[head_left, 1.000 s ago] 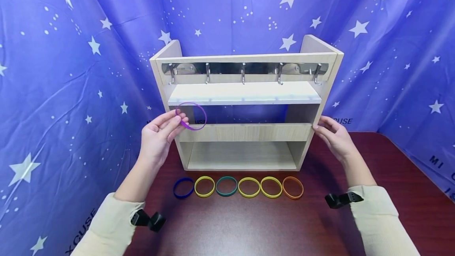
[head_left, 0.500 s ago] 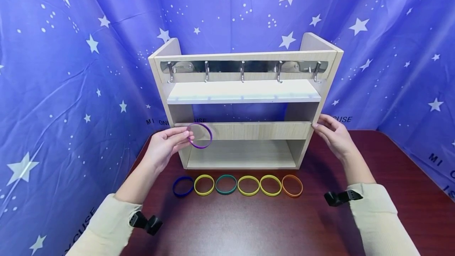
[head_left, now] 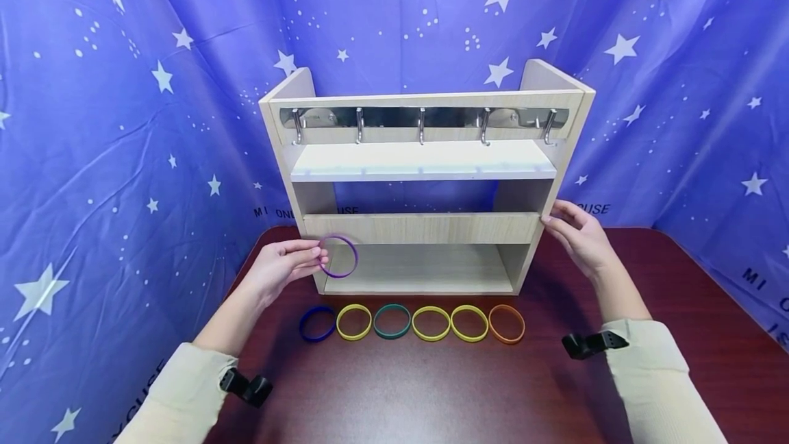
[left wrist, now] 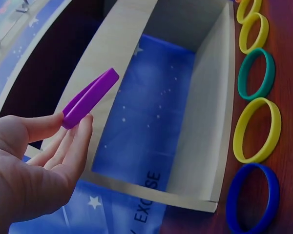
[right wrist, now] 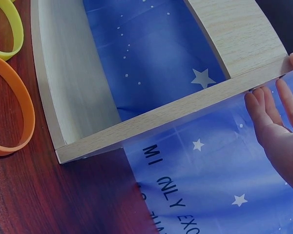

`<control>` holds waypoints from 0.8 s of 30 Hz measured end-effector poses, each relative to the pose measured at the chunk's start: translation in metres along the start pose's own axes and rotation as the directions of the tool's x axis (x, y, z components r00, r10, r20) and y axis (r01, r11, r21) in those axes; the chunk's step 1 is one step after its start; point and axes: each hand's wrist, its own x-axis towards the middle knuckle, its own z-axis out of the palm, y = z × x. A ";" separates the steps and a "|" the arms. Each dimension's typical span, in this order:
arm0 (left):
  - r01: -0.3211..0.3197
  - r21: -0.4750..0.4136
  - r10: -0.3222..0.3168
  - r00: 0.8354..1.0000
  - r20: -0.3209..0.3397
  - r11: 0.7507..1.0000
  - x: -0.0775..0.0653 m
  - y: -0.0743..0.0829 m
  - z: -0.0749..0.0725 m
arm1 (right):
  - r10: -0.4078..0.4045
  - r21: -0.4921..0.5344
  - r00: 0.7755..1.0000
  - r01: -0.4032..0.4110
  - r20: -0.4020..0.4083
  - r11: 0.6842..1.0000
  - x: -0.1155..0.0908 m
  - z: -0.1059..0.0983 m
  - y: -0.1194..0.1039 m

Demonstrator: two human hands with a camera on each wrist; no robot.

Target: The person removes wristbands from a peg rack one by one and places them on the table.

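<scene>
A purple silicone wristband [head_left: 339,256] is pinched between the thumb and fingers of my left hand [head_left: 280,268], in front of the lower left part of the wooden shelf [head_left: 425,229]. The left wrist view shows the wristband [left wrist: 90,97] tilted, held by one end. My right hand [head_left: 579,238] holds the shelf's right side panel, its thumb on the front edge and its fingertips against the outer face [right wrist: 271,109]. Along the shelf's top front board runs a metal strip with several hooks [head_left: 422,125], and nothing hangs from them.
On the dark red table [head_left: 419,389], a row of wristbands lies before the shelf: blue [head_left: 301,331], yellow [head_left: 338,329], green [head_left: 376,326], two more yellow ones and an orange one [head_left: 524,326]. A blue star-patterned cloth [head_left: 394,26] surrounds the table.
My left hand has lowered with the purple wristband, from beside the shelf's middle opening to its lower compartment, first drifting right, then slightly back left. The right hand stays on the side panel.
</scene>
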 end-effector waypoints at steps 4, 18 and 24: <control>0.003 0.017 -0.003 1.000 0.017 1.000 -0.001 -0.004 -0.006 | -0.003 0.001 1.000 0.003 0.003 1.000 0.000 0.000 0.001; 0.048 0.081 -0.054 0.996 0.067 0.996 0.000 -0.022 -0.029 | -0.009 -0.001 1.000 0.009 0.001 1.000 0.001 0.000 0.001; 0.092 0.098 -0.096 0.995 0.038 0.991 0.000 -0.033 -0.039 | 0.010 -0.008 1.000 -0.010 -0.012 1.000 0.000 -0.001 0.001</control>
